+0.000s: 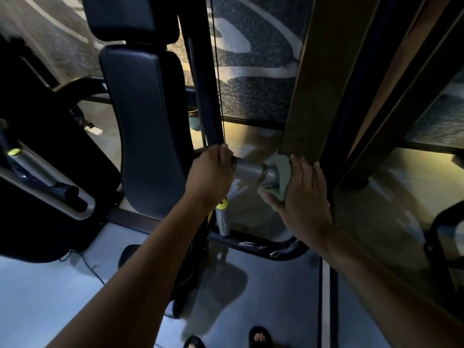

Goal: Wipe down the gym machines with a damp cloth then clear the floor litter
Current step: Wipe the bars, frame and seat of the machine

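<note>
Cloth (282, 175), soft and limp, is pressed flat against the grey handle (253, 172) by the right hand (305, 194), fingers straight. Left hand (212, 172) curls round the handle's other end.

A smooth grey metal bar (253, 172) with a dull satin sheen is seen, and a soft, matt, pale green cloth (282, 175) is pressed against its end. The back pad (148, 116) is covered in dark, smooth, faintly glossy vinyl-like upholstery with a stitched seam. The frame tube (261, 247) is painted black and shows scuffs. The floor (263, 297) is hard, smooth and reflective. A speckled, rough-looking panel (253, 79) is seen behind. Yellow caps (222, 204) look like glossy plastic.
</note>
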